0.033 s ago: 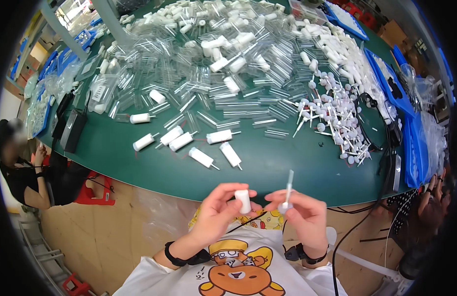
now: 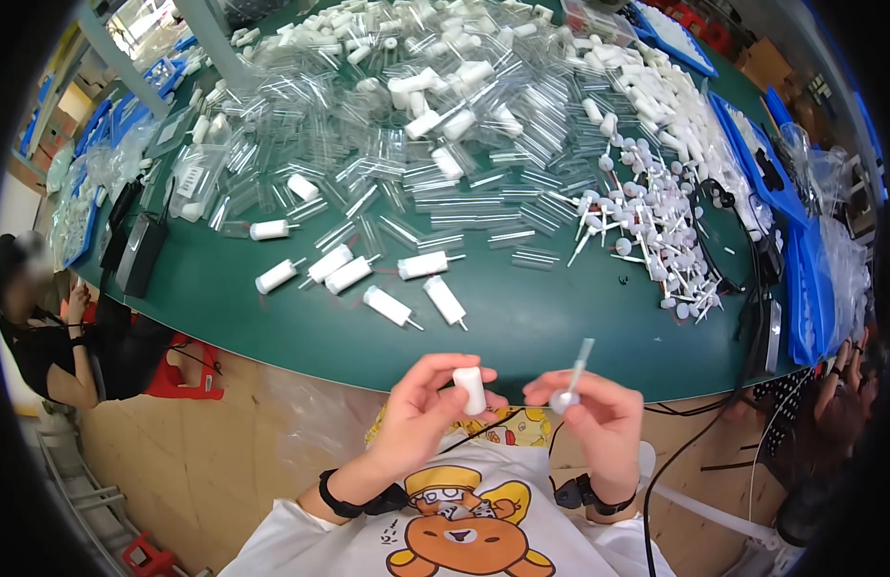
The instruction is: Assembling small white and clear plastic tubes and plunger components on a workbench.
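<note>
Between the thumb and fingers of my left hand (image 2: 424,409) is a short white cylinder (image 2: 471,391), held upright in front of the table's near edge. My right hand (image 2: 603,412), a little apart from it, pinches a small part with a round pale disc (image 2: 563,400) and a thin translucent stem pointing up and slightly right. Beyond my hands, several white cylinders with thin stems, such as this one (image 2: 388,307), lie loose on the green table (image 2: 522,332). A pile of similar disc-and-stem parts (image 2: 647,216) lies to the right.
Clear plastic tubes (image 2: 464,204) and more white cylinders (image 2: 647,87) heap across the table's far side. A black box-shaped device (image 2: 142,255) stands at the left edge. Blue trays (image 2: 752,159) and black cables line the right. Another person (image 2: 55,327) sits at far left.
The disc-and-stem part in my right hand has shifted slightly right, and its stem leans further right. My left hand keeps its hold on the white cylinder, almost unmoved.
</note>
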